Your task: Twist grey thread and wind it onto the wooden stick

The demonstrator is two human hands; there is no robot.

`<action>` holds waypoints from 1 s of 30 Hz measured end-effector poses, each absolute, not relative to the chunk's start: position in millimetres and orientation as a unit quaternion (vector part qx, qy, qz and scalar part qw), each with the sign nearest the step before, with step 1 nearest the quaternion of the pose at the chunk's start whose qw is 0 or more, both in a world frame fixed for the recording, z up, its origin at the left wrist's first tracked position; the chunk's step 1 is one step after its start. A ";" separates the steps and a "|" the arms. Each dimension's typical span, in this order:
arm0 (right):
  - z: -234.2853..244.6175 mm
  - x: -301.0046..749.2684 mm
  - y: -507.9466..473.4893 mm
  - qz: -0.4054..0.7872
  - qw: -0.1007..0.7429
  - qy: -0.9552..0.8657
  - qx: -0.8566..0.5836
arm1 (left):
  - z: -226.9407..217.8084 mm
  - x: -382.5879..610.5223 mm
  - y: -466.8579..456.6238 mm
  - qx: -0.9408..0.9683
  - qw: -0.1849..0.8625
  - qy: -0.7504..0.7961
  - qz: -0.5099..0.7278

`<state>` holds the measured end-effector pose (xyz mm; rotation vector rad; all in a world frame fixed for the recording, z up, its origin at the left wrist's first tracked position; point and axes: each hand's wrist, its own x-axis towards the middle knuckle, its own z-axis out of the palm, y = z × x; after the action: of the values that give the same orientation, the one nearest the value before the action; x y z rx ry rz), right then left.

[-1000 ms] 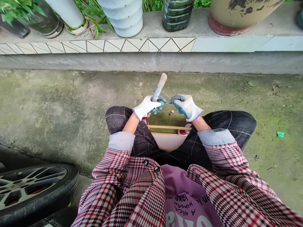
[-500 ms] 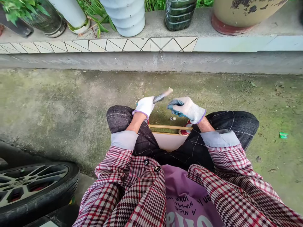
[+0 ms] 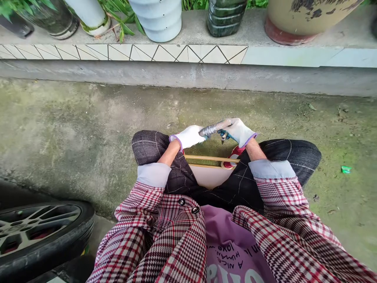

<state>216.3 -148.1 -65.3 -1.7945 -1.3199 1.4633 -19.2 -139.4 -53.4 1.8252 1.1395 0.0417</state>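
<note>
I sit with my knees apart over mossy concrete. Both hands wear white gloves with blue-green palms. My left hand [image 3: 188, 136] is closed round the lower end of a wooden stick [image 3: 212, 128] wound with silvery wire. The stick lies nearly level, pointing right. My right hand [image 3: 238, 131] is closed over its far end, so both hands meet on it in front of my knees. A small dark piece hangs just below my right fingers; I cannot make out what it is.
A low white stool with a tan rim [image 3: 210, 159] shows between my legs. A tiled ledge [image 3: 165, 53] with several pots runs along the back. A car wheel [image 3: 41, 232] sits at the lower left. A small green scrap [image 3: 346, 169] lies on the ground at right.
The wire-wound stick swung from upright down to nearly level, pointing right. My right hand, which was apart from it, has closed on its far end.
</note>
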 end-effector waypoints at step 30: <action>-53.0 220.2 -154.5 0.499 0.178 -0.573 -0.626 | -41.0 -20.9 -144.5 0.713 0.452 0.529 -0.086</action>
<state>220.2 -154.5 -53.0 -1.7708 -1.6200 1.4119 -20.9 -144.5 -41.0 1.7608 1.3071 -0.2120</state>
